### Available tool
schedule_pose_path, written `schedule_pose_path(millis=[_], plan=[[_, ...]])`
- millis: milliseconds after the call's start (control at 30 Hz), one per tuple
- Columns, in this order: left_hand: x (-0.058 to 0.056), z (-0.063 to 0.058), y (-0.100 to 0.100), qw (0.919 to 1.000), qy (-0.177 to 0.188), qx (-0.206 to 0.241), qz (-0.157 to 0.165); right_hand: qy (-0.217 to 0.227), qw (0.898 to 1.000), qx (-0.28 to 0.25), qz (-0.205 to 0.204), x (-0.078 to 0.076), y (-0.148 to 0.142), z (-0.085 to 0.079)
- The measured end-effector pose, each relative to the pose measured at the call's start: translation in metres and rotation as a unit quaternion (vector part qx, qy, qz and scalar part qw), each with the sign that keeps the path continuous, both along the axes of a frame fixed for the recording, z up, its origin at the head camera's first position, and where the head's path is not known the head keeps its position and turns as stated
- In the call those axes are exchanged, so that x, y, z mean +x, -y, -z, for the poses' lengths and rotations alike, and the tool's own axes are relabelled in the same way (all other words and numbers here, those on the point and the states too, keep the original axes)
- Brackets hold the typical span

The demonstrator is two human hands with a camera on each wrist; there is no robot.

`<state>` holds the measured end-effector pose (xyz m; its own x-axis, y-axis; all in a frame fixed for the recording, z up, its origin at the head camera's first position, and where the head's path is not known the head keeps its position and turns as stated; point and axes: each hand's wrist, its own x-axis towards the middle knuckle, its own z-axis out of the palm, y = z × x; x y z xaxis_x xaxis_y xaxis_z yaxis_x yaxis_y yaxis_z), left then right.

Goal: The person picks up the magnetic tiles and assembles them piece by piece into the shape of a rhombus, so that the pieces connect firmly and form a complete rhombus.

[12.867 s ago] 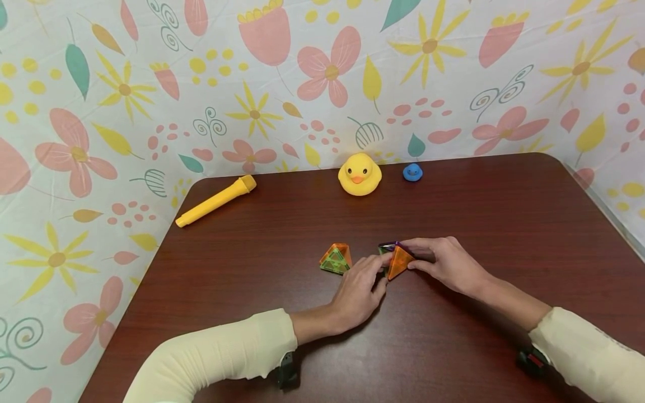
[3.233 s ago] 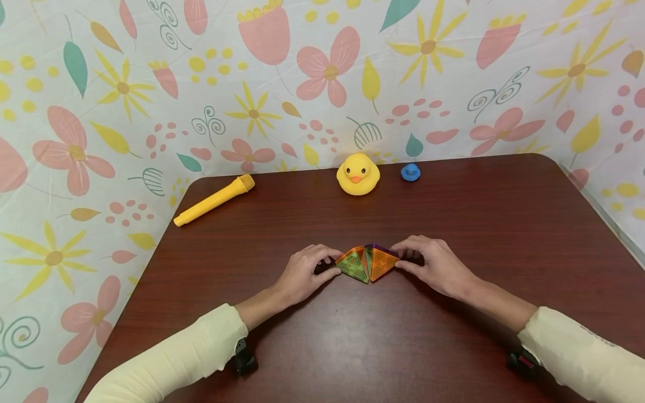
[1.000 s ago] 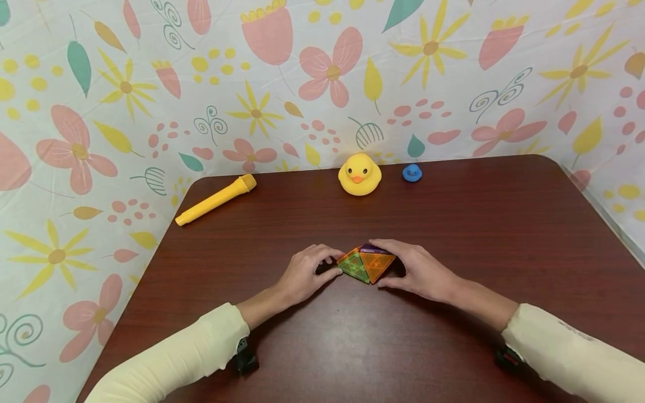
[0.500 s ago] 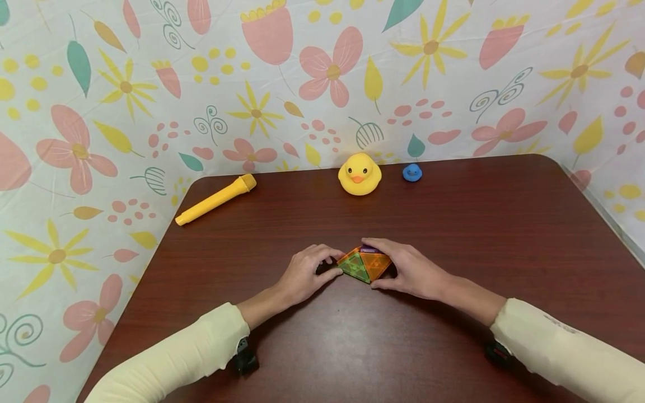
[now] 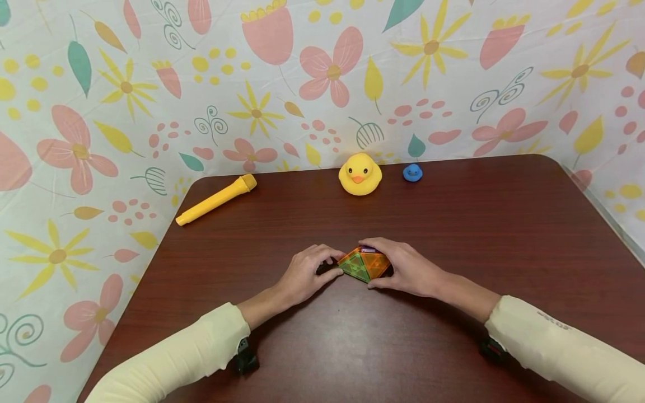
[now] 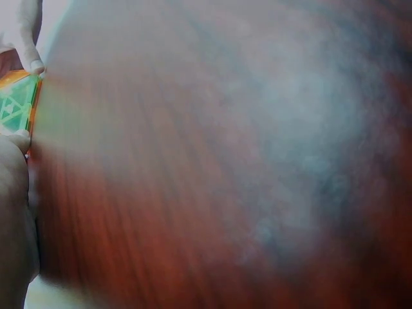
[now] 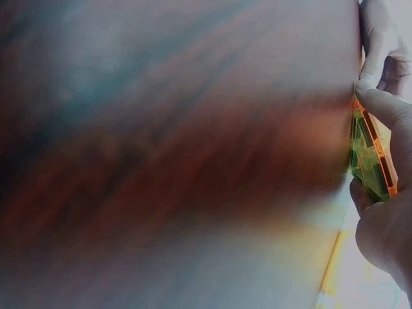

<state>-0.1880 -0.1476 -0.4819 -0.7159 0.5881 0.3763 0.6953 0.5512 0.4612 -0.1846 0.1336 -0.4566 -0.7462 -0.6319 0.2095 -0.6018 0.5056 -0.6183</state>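
Observation:
Translucent triangular magnetic tiles stand joined into a small faceted shape on the table. In the head view a green tile (image 5: 355, 266) faces front on the left. An orange tile (image 5: 375, 264) meets its edge on the right, with a purple tile (image 5: 369, 249) behind. My left hand (image 5: 303, 275) pinches the shape's left corner between thumb and fingers. My right hand (image 5: 414, 270) grips its right side, thumb low at the front and fingers over the back, hiding the right end. The left wrist view shows the green tile (image 6: 14, 106) between fingertips of both hands.
At the back of the brown table (image 5: 353, 347) sit a yellow rubber duck (image 5: 360, 176) and a small blue duck (image 5: 412, 173). A yellow toy microphone (image 5: 216, 200) lies near the left edge. A flowered cloth (image 5: 282, 84) hangs behind.
Two separate tile pieces have come together, and the gap between their front faces has closed. My right hand has slid left around the shape; my left hand holds its place lately.

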Motion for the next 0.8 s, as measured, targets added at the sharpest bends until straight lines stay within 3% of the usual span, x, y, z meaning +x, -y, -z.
schedule_pose_path(millis=[800], plan=[[0.0014,-0.0008,-0.0009,0.9999,-0.005,-0.01,-0.005,-0.011,1.0,0.017,0.001,-0.001,0.0017,-0.0016]])
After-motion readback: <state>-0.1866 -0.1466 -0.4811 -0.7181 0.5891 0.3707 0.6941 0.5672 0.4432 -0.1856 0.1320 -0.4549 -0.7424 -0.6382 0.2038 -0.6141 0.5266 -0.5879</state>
